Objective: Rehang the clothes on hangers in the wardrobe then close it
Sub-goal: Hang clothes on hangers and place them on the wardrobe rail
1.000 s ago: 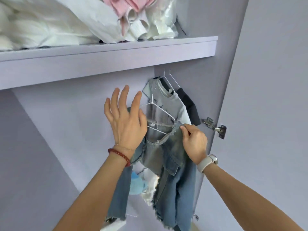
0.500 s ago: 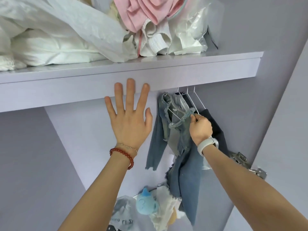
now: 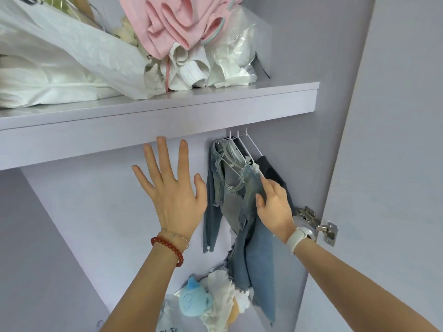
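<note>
Jeans [image 3: 251,200] on hanger [image 3: 242,152], right fingers [image 3: 269,188] apparently touching — unclenched

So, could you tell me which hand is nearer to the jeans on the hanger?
The right hand: its fingers touch the jeans just below the waistband. The left hand is spread open to their left, apart from them.

Three hangers [image 3: 242,149] are hung side by side under the right end of the shelf [image 3: 167,116], close to the wardrobe's right wall. The jeans [image 3: 242,212] are carried on the leftmost hanger, with a dark garment [image 3: 273,173] behind them to the right. The right hand [image 3: 275,207] is laid against the jeans. The left hand [image 3: 172,190] is raised to their left, apart from them. A hinge [image 3: 318,224] is fixed right of the garments. Bags and folded cloth [image 3: 115,51] are piled on the shelf. A soft toy [image 3: 194,300] lies below the jeans.
</note>
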`<control>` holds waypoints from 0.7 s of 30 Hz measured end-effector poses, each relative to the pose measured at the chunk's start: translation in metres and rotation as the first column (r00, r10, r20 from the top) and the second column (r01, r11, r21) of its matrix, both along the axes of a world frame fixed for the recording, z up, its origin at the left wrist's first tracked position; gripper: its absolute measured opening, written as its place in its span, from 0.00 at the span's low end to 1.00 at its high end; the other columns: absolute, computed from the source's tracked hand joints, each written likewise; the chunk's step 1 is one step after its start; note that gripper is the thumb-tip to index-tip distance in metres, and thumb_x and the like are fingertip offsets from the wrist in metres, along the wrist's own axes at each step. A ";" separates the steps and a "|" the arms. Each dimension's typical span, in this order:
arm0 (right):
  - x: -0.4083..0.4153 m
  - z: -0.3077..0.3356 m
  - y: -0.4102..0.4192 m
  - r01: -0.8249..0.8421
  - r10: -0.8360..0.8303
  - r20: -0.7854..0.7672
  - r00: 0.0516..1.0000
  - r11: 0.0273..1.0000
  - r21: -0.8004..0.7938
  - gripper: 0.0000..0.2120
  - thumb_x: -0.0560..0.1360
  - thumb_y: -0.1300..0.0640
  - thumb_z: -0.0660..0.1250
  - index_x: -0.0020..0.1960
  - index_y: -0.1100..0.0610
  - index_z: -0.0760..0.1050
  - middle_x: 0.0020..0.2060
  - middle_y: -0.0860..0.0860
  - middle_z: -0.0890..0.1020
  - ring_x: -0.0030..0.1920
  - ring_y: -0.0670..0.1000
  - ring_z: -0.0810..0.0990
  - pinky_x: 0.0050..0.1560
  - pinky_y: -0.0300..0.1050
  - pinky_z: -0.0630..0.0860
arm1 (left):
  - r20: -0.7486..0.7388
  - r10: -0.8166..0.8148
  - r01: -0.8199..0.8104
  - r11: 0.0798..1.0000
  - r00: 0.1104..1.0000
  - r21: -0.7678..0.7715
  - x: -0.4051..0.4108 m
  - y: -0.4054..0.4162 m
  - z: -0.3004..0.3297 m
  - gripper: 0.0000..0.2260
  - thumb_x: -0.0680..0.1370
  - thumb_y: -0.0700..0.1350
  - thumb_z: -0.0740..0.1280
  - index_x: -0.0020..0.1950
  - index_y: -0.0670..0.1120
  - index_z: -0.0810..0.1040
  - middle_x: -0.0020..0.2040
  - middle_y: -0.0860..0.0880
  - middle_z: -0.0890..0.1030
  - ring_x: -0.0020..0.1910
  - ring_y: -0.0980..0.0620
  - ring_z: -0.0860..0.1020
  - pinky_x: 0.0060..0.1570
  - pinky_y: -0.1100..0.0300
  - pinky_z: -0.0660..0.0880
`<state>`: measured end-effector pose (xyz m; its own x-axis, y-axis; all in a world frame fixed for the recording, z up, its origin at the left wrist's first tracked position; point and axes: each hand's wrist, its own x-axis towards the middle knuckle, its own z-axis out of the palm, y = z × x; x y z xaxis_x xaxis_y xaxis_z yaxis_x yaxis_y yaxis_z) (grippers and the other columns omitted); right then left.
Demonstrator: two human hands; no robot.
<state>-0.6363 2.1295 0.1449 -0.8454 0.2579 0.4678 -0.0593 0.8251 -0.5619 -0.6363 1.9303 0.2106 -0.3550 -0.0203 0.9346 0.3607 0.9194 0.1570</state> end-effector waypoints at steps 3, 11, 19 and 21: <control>0.044 -0.011 0.004 0.067 -0.065 -0.014 0.998 0.987 0.143 0.23 0.77 0.60 0.59 0.71 0.61 0.62 0.69 0.60 0.65 0.70 0.61 0.61 0.71 0.53 0.57 | 0.182 -0.134 0.137 0.991 0.974 -0.002 0.030 0.013 -0.041 0.28 0.72 0.44 0.60 0.73 0.48 0.60 0.73 0.38 0.59 0.73 0.37 0.54 0.68 0.34 0.49; 0.207 -0.095 -0.005 0.231 -0.292 0.238 0.926 0.939 0.254 0.23 0.79 0.55 0.52 0.74 0.54 0.55 0.74 0.53 0.57 0.74 0.54 0.51 0.72 0.53 0.46 | 0.719 -0.259 0.420 0.906 0.644 -0.050 0.123 0.017 -0.171 0.27 0.76 0.45 0.62 0.74 0.49 0.59 0.76 0.44 0.55 0.75 0.43 0.51 0.70 0.39 0.47; 0.405 -0.170 -0.020 0.539 -0.573 0.484 0.662 0.812 0.224 0.23 0.80 0.53 0.51 0.74 0.51 0.55 0.74 0.49 0.57 0.74 0.50 0.51 0.72 0.52 0.47 | 0.896 -0.246 0.728 0.675 0.371 -0.116 0.242 0.048 -0.249 0.24 0.78 0.47 0.58 0.73 0.49 0.59 0.75 0.47 0.57 0.75 0.45 0.51 0.70 0.43 0.49; 0.457 -0.184 -0.027 0.634 -0.628 0.527 0.572 0.747 0.203 0.22 0.80 0.53 0.51 0.73 0.52 0.57 0.73 0.50 0.59 0.74 0.51 0.53 0.72 0.51 0.49 | 0.920 -0.247 0.817 0.564 0.305 -0.120 0.280 0.060 -0.263 0.23 0.78 0.47 0.57 0.73 0.49 0.60 0.75 0.47 0.57 0.75 0.47 0.51 0.70 0.44 0.49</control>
<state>-0.1792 2.1022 -0.0391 -0.5638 0.8259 -0.0075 0.7817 0.5306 -0.3278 -0.3565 1.9900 -0.0528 -0.5825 0.8124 0.0255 0.7842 0.5535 0.2805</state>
